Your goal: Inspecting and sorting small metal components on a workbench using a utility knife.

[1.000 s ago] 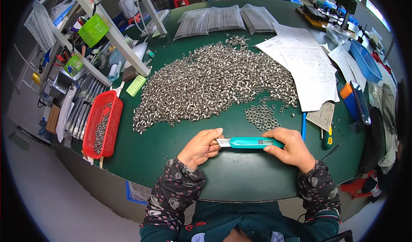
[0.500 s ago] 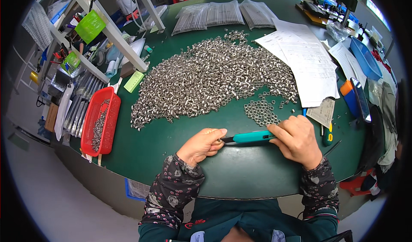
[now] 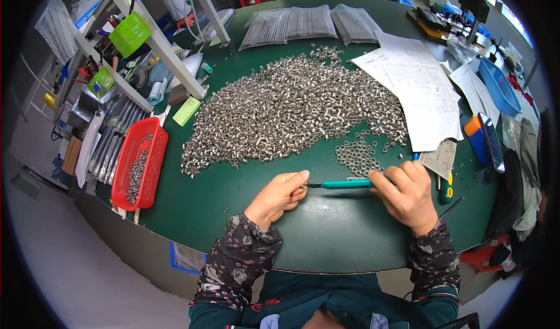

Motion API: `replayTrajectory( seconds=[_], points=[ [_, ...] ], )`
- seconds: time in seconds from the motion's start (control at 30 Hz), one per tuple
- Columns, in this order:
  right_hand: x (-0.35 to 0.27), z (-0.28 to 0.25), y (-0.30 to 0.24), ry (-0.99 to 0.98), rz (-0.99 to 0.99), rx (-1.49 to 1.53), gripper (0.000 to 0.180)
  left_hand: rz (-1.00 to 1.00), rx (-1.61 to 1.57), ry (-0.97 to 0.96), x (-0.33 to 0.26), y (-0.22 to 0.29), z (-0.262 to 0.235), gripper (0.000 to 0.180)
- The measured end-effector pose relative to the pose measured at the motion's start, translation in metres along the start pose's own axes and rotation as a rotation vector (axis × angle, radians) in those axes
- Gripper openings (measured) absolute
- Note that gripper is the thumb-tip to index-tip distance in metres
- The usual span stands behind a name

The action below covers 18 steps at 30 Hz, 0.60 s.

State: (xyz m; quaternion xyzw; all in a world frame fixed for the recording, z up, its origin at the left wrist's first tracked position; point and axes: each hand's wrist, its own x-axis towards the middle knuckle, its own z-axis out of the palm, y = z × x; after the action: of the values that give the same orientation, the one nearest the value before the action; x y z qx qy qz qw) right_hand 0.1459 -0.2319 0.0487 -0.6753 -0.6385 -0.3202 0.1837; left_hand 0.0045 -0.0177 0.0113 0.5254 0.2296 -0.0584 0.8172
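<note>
My right hand [image 3: 407, 196] is closed around the end of a teal-handled utility knife [image 3: 347, 184]. The knife lies level, its dark tip pointing left. Between the thumb and fingers of my left hand [image 3: 276, 196] is a small metal ring [image 3: 304, 185], mostly covered by the fingertips. The knife's tip meets the ring, but whether it is inside the bore cannot be made out. Both hands are just above the green table [image 3: 350, 236]. Beyond my right hand, a flat cluster of metal rings [image 3: 356, 156] lies in one layer, beside a large heap of similar rings [image 3: 291, 104].
A red plastic basket [image 3: 156, 174] holding metal pieces stands at the left table edge. Paper sheets [image 3: 423, 96] lie at right, with a phone [image 3: 491, 142] and a green-yellow handled tool [image 3: 447, 189] nearer. Bagged rods [image 3: 312, 23] lie at the back. White shelf legs [image 3: 175, 58] rise at left.
The knife has rolled in my right hand and now shows its narrow edge. My left hand still pinches the ring at the tip. The whole view has shifted slightly.
</note>
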Motion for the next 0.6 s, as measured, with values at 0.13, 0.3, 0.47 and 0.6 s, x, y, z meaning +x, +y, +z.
replayTrajectory(
  seconds=[0.13, 0.3, 0.47, 0.6],
  points=[
    [-0.005, 0.01, -0.006, -0.039, 0.273, 0.344, 0.029, 0.191, -0.09, 0.058, 0.001, -0.001, -0.008, 0.029],
    [-0.016, 0.021, -0.015, -0.155, 0.581, 0.739, 0.025, 0.307, -0.263, -0.037, 0.004, -0.003, -0.011, 0.014],
    [-0.015, 0.023, -0.017, -0.257, 0.75, 0.935, 0.025, 0.363, -0.359, -0.07, 0.008, -0.006, -0.014, 0.008],
    [-0.015, 0.024, -0.017, -0.321, 0.821, 1.037, 0.026, 0.378, -0.353, -0.098, 0.009, -0.008, -0.016, 0.008]
  ],
)
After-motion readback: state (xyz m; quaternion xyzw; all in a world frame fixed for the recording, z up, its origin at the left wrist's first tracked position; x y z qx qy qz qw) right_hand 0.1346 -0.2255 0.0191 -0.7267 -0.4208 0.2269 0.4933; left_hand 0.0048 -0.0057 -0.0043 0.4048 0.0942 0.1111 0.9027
